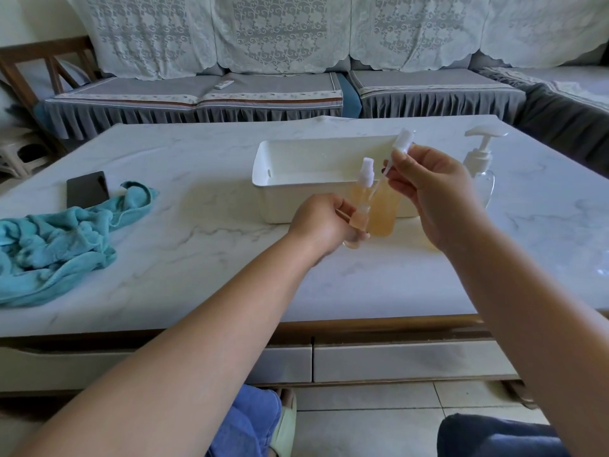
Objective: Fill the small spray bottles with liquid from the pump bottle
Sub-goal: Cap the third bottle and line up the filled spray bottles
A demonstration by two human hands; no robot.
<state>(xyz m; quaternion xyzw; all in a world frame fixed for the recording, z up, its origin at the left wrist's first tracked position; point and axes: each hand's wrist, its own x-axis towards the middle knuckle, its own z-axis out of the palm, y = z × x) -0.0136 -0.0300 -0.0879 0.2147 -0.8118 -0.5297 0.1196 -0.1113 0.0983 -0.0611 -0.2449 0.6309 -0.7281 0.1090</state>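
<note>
Left hand [324,222] grips small bottle [357,222]; right hand [428,183] pinches spray cap [402,143]. Steady the neck, feed the tube straight down.

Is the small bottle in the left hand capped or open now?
Open: the right hand holds its spray top lifted above the small bottle, which the left hand grips.

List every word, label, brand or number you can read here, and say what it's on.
None can be read.
The pump bottle, the small spray bottles and the white tray show no label.
The dark phone is blank.
The remote on the sofa is too small to read.
</note>
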